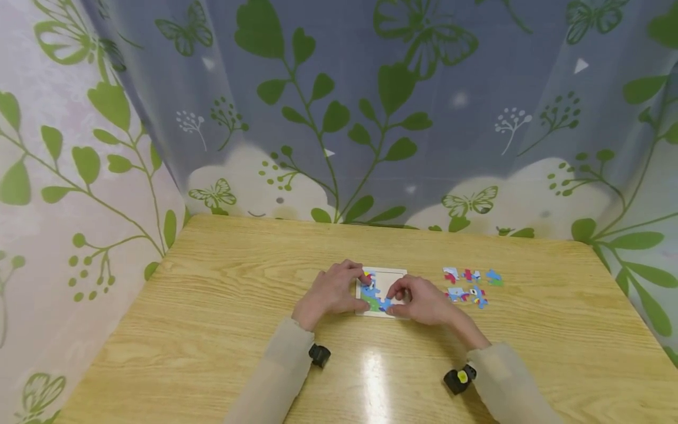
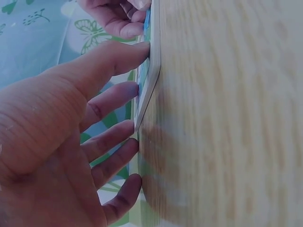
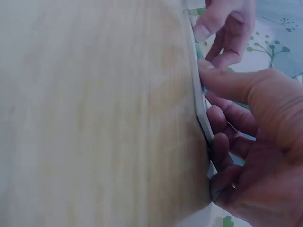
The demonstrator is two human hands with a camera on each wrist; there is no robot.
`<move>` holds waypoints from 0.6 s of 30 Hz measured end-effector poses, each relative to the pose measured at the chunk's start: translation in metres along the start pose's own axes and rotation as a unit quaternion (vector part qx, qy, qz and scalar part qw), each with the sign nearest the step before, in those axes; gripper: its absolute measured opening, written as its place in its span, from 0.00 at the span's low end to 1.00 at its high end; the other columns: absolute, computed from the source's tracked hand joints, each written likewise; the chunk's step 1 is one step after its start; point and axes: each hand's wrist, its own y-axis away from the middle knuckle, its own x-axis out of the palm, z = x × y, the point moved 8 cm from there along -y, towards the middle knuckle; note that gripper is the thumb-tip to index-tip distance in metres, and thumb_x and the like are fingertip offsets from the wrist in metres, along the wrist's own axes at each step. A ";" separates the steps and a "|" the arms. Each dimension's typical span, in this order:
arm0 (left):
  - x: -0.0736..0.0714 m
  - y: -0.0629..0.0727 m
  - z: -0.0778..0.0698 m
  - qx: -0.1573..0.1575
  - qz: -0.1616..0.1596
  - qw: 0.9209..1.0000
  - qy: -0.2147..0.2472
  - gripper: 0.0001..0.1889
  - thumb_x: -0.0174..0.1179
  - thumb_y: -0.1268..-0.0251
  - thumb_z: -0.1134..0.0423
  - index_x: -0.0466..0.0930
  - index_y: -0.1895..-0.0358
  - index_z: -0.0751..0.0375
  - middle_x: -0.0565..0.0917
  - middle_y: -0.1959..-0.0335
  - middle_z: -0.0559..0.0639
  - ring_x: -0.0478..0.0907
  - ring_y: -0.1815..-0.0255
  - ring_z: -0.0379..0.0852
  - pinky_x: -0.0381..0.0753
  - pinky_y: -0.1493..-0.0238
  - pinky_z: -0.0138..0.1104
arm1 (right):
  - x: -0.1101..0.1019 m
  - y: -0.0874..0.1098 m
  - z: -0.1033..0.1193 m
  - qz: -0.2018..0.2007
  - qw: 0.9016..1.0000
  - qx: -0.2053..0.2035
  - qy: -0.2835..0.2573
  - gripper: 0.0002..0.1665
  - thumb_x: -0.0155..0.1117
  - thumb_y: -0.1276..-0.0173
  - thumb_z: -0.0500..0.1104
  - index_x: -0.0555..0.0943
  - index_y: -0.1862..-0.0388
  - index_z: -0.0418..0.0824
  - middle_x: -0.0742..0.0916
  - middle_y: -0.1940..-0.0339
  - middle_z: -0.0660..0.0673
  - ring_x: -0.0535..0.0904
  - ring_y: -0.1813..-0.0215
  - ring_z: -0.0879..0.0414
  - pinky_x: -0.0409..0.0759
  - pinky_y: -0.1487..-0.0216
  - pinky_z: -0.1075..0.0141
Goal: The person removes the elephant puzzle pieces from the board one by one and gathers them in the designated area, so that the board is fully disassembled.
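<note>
A small white-edged puzzle tray (image 1: 394, 271) lies flat on the table, with joined blue and green puzzle pieces (image 1: 369, 290) along its left side. My left hand (image 1: 332, 290) rests at the tray's left edge, its thumb and index fingertip touching the joined pieces. In the left wrist view, the other fingers of the left hand (image 2: 61, 137) reach down past the tray's edge. My right hand (image 1: 424, 300) pinches a blue puzzle piece (image 1: 385, 304) between thumb and index finger at the lower middle of the tray. Fingertips partly hide that piece. The right hand's (image 3: 265, 123) other fingers are bent.
Several loose puzzle pieces lie in two rows right of the tray, among them a blue-green piece (image 1: 494, 277) and a piece with an eye (image 1: 478, 297). The wooden table (image 1: 222, 282) ends at a patterned curtain (image 1: 339, 147) behind.
</note>
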 end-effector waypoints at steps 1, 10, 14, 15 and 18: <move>0.000 0.000 0.000 -0.001 0.000 1.000 0.000 0.21 0.73 0.42 0.48 0.84 0.46 0.45 0.71 0.26 0.48 0.68 0.26 0.56 0.67 0.31 0.60 | 0.001 0.000 0.000 -0.003 1.000 0.005 0.001 0.12 0.77 0.38 0.45 0.84 0.60 0.44 0.80 0.68 0.48 0.70 0.67 0.58 0.69 0.64 0.68; -0.002 0.000 -0.001 -0.005 0.002 1.000 0.002 0.20 0.74 0.42 0.48 0.85 0.47 0.46 0.71 0.26 0.48 0.68 0.26 0.57 0.67 0.31 0.61 | 0.002 -0.001 -0.002 -0.021 0.999 0.026 0.007 0.13 0.79 0.39 0.45 0.82 0.62 0.46 0.80 0.68 0.50 0.71 0.67 0.57 0.69 0.64 0.67; -0.002 0.000 -0.001 -0.009 0.005 1.000 0.003 0.20 0.74 0.42 0.48 0.84 0.47 0.45 0.71 0.25 0.48 0.68 0.26 0.57 0.66 0.30 0.61 | 0.002 -0.002 -0.003 -0.021 0.999 0.027 0.007 0.12 0.78 0.40 0.44 0.82 0.63 0.46 0.81 0.69 0.51 0.72 0.68 0.58 0.69 0.65 0.68; -0.002 0.000 -0.001 -0.010 0.006 1.000 0.005 0.20 0.74 0.42 0.48 0.84 0.47 0.45 0.71 0.25 0.47 0.67 0.26 0.57 0.66 0.30 0.61 | 0.002 -0.002 -0.002 -0.021 0.999 0.027 0.007 0.12 0.78 0.40 0.44 0.82 0.64 0.46 0.81 0.70 0.52 0.72 0.69 0.58 0.69 0.66 0.68; -0.001 0.000 -0.001 -0.014 0.007 1.000 0.009 0.20 0.74 0.43 0.48 0.84 0.47 0.45 0.71 0.25 0.47 0.67 0.25 0.56 0.65 0.29 0.60 | 0.002 -0.002 -0.002 -0.022 0.999 0.030 0.003 0.10 0.77 0.39 0.43 0.82 0.65 0.46 0.82 0.71 0.52 0.72 0.70 0.58 0.69 0.67 0.68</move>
